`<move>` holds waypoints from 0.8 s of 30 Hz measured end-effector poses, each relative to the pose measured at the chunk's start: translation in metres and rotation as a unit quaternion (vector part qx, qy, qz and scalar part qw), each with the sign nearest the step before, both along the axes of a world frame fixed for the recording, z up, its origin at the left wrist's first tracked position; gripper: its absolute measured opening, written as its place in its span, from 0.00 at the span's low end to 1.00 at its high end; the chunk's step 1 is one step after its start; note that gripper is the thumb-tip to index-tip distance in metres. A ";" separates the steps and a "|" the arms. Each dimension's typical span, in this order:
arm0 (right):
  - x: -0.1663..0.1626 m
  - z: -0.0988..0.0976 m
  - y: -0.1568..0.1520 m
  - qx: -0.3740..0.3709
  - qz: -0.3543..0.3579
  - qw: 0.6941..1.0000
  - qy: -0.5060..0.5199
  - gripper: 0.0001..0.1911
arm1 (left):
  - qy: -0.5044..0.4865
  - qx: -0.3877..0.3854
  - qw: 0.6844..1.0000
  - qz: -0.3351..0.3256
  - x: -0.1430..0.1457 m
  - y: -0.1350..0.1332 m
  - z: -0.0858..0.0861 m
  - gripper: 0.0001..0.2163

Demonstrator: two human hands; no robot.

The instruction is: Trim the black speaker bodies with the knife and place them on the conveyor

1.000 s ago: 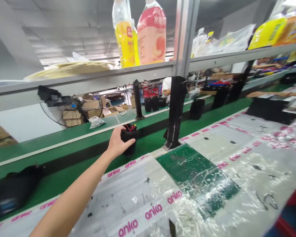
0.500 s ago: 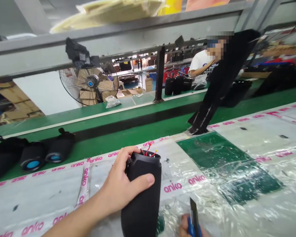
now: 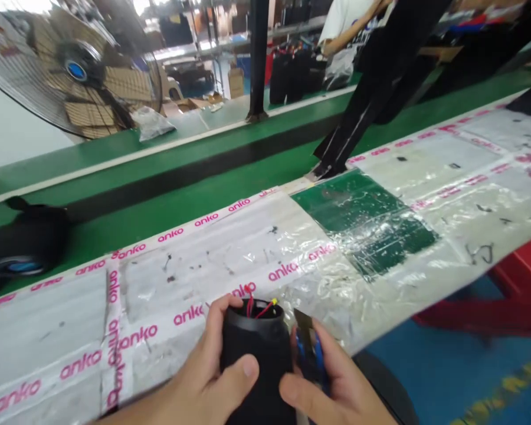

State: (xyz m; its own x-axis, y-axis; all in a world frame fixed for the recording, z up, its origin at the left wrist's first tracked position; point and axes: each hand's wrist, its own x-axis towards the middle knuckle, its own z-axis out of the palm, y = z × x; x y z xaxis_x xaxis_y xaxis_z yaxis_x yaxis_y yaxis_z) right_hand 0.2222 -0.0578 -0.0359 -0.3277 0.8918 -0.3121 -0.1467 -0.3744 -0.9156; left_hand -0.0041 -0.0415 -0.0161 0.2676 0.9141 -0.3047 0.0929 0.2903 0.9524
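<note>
A black cylindrical speaker shell (image 3: 259, 354) stands upright at the near edge of the bench, with red and yellow wires (image 3: 257, 306) poking out of its open top. My left hand (image 3: 207, 372) is wrapped round its left side. My right hand (image 3: 331, 383) touches the shell's right side with the thumb and grips a small blue-handled cutter (image 3: 308, 348), whose blade points up beside the shell.
The bench (image 3: 194, 277) is covered in plastic film taped with pink "anko" tape. Beyond it runs a green conveyor belt (image 3: 168, 195) with a black speaker (image 3: 24, 251) lying at the left. A fan (image 3: 77, 65) stands behind. Another person (image 3: 349, 23) sits across.
The view has tilted down. My left hand brought the shell from the conveyor back to the near edge, and my right hand with the cutter has come up against it.
</note>
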 end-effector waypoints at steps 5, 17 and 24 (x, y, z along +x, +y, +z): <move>0.000 0.005 0.002 0.028 0.022 0.993 -0.115 0.21 | 0.171 0.146 0.971 -0.081 -0.010 0.012 0.006 0.24; 0.011 0.037 0.027 0.472 0.122 0.672 -0.558 0.16 | 0.042 -0.015 0.990 -0.136 0.001 0.033 0.002 0.30; 0.011 0.044 0.029 0.489 0.192 0.619 -0.584 0.15 | -0.007 -0.100 0.985 -0.140 0.005 0.040 0.009 0.29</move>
State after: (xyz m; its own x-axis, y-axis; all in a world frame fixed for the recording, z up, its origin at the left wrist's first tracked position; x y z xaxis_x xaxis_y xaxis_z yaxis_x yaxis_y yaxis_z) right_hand 0.2336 -0.0289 0.0085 -0.6345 0.7674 0.0920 0.7564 0.6410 -0.1304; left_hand 0.0011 -0.0012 -0.0071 0.5060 0.7258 -0.4661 0.1829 0.4378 0.8803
